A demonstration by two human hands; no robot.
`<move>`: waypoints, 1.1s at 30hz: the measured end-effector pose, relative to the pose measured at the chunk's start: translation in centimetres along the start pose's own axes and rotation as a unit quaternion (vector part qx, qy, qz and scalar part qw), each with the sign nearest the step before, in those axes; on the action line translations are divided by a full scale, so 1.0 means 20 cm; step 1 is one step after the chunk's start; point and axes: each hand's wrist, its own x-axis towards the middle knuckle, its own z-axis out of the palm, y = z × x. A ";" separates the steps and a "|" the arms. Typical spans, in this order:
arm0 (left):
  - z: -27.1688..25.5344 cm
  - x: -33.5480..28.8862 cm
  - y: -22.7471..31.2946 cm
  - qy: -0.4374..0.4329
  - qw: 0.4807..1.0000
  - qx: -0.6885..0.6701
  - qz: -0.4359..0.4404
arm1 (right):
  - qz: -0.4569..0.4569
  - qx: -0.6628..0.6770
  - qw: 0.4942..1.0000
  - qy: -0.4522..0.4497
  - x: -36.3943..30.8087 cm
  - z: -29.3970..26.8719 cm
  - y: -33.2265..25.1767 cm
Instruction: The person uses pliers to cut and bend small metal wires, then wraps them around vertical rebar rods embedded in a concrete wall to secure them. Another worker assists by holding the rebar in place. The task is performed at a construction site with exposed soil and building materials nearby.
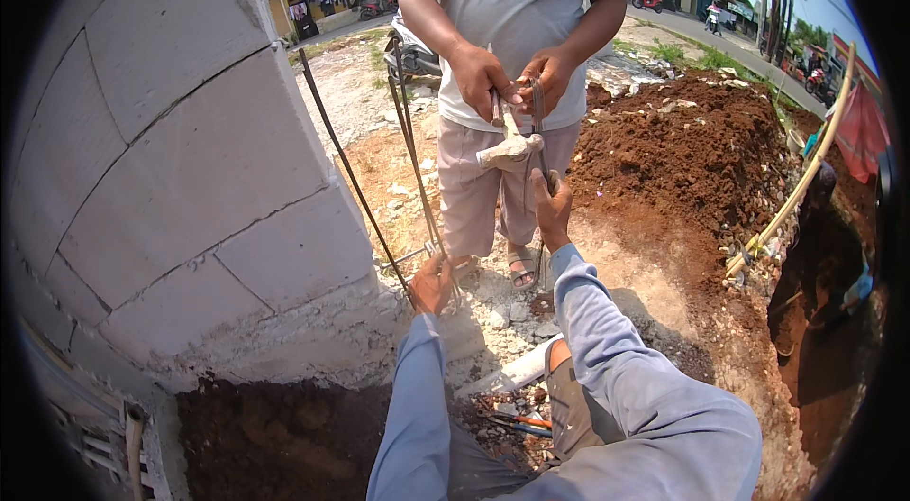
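Observation:
My left hand [431,287] is closed low around upright steel rods [355,169] beside the block wall. My right hand [553,209] is raised in front of a co-worker, its fingers pinched on the lower part of a bundle of thin dark wire [538,108]. The co-worker's left hand [552,74] grips the top of that same wire. In the co-worker's right hand [479,76] is a hammer [510,150] with a dusty head hanging down, along with what looks like a short rod. My fingertips are partly hidden by the hand itself.
A pale block wall [199,169] rises at the left. Red-brown soil [687,145] is heaped at the right, near a deep trench [825,349] and a bamboo pole [796,183]. A white pipe [507,370] and tools with coloured handles [521,423] lie near my leg.

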 end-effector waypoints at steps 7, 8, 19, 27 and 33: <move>0.03 0.03 0.00 0.140 0.987 0.009 0.081 | 0.052 0.051 0.996 -0.044 -0.04 -0.38 -0.32; 0.03 0.02 0.04 0.131 0.989 0.033 0.066 | 0.060 0.049 0.996 -0.044 -0.05 -0.46 -0.37; 0.06 0.04 0.27 0.148 0.977 -0.128 0.081 | -0.032 -0.002 0.999 -0.031 -0.33 -1.24 -0.70; 0.18 0.09 0.43 0.059 0.982 -0.109 0.146 | -0.036 -0.056 0.998 0.013 -0.48 -1.40 -0.60; 0.45 -0.45 0.52 0.119 0.935 -0.335 0.003 | -0.013 0.027 0.999 0.024 -0.47 -1.39 -0.54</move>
